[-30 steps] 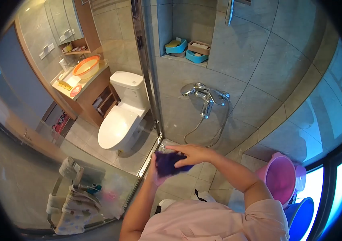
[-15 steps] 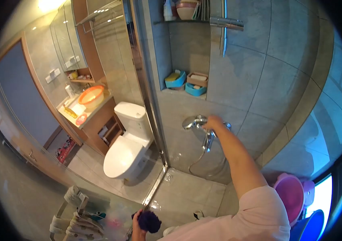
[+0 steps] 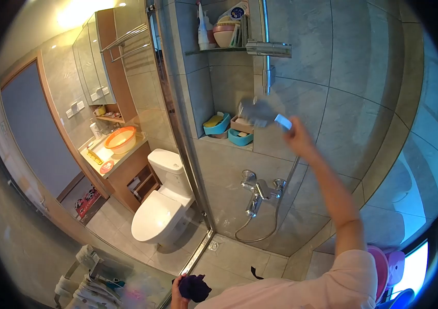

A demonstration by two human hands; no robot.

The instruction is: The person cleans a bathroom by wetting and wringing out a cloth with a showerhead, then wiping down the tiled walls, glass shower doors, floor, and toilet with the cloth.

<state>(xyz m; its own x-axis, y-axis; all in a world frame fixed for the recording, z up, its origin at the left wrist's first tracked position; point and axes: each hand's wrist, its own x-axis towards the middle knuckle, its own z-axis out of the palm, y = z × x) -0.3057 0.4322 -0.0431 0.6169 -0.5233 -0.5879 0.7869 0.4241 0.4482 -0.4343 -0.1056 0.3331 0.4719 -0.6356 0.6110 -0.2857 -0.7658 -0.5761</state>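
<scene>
A hand-held shower head (image 3: 258,112), smeared by motion, is raised in front of the wall niche. My right hand (image 3: 297,138) is closed around its handle, and the metal hose (image 3: 276,216) hangs below in a loop. Beneath the raised arm, the chrome mixer tap (image 3: 261,190) is fixed to the tiled wall, apart from my hand. Low in the view, my left hand (image 3: 179,292) grips a bunched dark purple cloth (image 3: 195,288); part of that hand is hidden behind the cloth.
Blue and brown soap boxes (image 3: 216,124) sit in the niche under a glass shelf (image 3: 219,50). A glass partition's metal frame (image 3: 190,175) separates the toilet (image 3: 160,216) on the left. Pink basins (image 3: 380,268) stand at lower right, clothes (image 3: 93,293) hang at lower left.
My right hand has left the mixer tap and risen, lifting the shower head off it to niche height. My left hand still holds the purple cloth. The view has shifted somewhat.
</scene>
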